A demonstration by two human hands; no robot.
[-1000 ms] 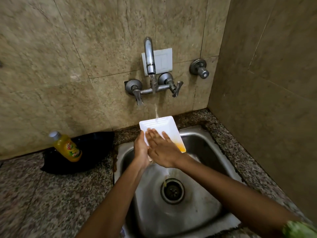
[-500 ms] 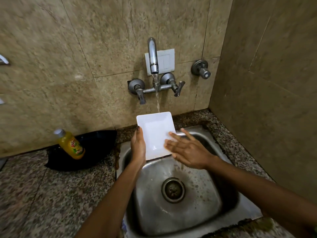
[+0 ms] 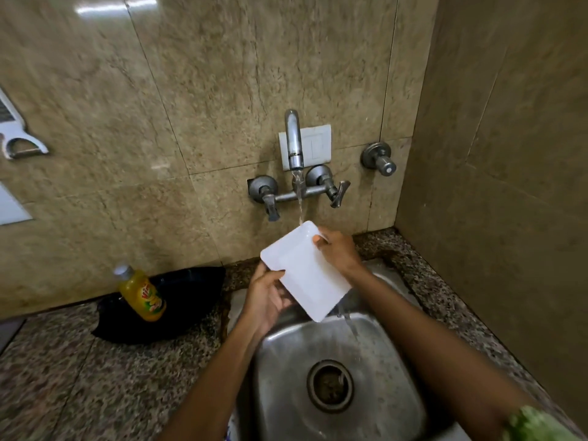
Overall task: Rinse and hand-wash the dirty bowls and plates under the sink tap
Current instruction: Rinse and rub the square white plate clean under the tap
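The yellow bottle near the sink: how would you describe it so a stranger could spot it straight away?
Start at the steel sink under the running tap and look left along the speckled granite counter. There, close to the wall, a yellow dish-soap bottle leans tilted on a crumpled black bag. Its bright yellow body, grey cap and red-and-green label make it the only colourful thing there.

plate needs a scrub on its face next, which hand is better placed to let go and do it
Probably the right. The left hand grips the white plate low along its edge with thumb on top, carrying it; the right hand only pinches the top corner near the water stream.
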